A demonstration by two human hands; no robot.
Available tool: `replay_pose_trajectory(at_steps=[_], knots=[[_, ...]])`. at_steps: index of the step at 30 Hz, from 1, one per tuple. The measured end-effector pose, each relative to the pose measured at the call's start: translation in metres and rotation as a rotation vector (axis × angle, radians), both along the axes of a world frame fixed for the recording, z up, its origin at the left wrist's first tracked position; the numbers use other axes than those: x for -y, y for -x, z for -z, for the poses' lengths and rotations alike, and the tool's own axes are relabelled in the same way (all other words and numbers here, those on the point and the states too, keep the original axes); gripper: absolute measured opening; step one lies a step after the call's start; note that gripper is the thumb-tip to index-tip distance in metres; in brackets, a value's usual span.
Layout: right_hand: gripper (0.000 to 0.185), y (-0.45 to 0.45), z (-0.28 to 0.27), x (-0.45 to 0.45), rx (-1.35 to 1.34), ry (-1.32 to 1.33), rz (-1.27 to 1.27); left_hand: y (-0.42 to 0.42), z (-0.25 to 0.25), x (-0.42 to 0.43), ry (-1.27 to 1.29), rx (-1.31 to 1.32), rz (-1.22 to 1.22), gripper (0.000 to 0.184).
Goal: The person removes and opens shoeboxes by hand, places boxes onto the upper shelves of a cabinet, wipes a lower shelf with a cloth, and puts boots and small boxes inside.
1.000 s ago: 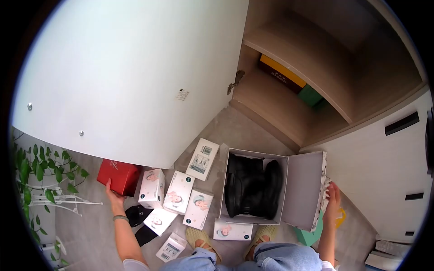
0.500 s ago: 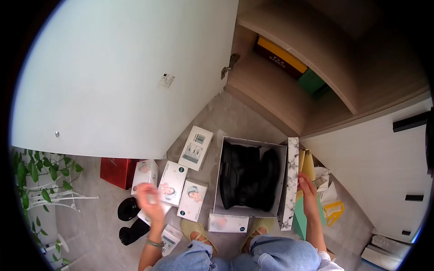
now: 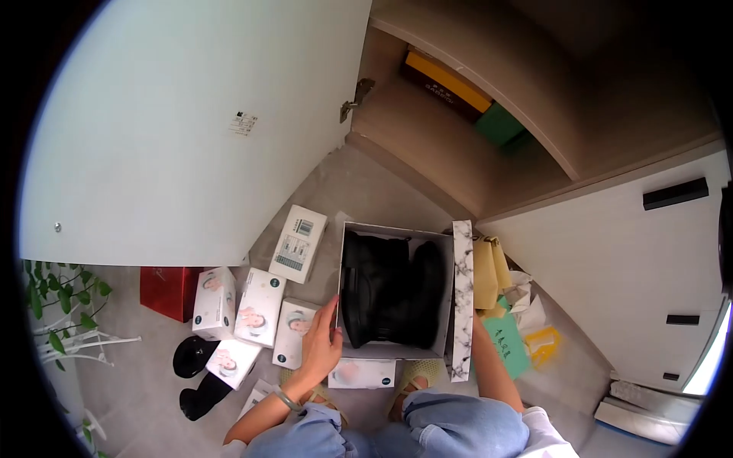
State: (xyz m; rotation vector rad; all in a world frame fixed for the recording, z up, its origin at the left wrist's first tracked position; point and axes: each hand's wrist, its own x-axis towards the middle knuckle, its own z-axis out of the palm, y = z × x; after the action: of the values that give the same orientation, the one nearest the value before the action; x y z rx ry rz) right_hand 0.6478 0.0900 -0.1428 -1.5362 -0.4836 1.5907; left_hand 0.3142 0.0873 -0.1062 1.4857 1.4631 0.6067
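An open shoebox (image 3: 394, 353) with a pair of black boots (image 3: 393, 286) lying in it stands on the floor before me. Its marbled lid (image 3: 462, 301) is upright along the right side. My left hand (image 3: 324, 343) is at the left wall of the box, fingers against its outer side. My right forearm reaches up behind the lid, which hides the hand. White boxes with a face picture (image 3: 261, 307) lie left of the shoebox, and another white box (image 3: 362, 373) is just below it.
A red box (image 3: 166, 291) and black shoes (image 3: 205, 393) are at the left, near a plant (image 3: 72, 294). The cabinet door (image 3: 183, 137) stands open; a yellow and brown box (image 3: 447, 84) is on its shelf. Paper bags (image 3: 489, 271) and a green bag (image 3: 505, 343) lie at right.
The left hand let go of the red box and moved right to the shoebox. The lid swung from tilted outward to upright. The right hand went out of sight behind it.
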Motion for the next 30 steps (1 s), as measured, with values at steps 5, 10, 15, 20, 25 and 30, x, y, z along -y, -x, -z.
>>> replay_pose_trajectory(at_steps=[5,10,15,20,25,30], knots=[[0.068,-0.004,-0.001,-0.012,-0.065,0.048,0.09,0.003,0.007,0.001,0.025,-0.031,0.017,0.066],[0.071,0.003,-0.005,-0.006,0.045,0.07,0.148,0.005,0.011,0.003,0.061,0.034,-0.018,0.058],[0.078,0.028,-0.017,0.01,0.456,0.002,0.052,0.01,0.012,-0.004,0.089,0.076,-0.041,0.046],[0.079,0.052,-0.008,0.016,0.625,-0.177,-0.038,0.008,0.002,-0.007,0.242,0.087,-0.033,0.058],[0.066,0.051,-0.015,0.009,0.675,-0.136,-0.026,0.008,0.014,-0.004,0.13,0.018,-0.027,0.058],[0.054,0.028,0.034,0.005,0.688,-0.141,0.024,0.013,0.035,-0.006,0.071,0.074,-0.012,0.059]])
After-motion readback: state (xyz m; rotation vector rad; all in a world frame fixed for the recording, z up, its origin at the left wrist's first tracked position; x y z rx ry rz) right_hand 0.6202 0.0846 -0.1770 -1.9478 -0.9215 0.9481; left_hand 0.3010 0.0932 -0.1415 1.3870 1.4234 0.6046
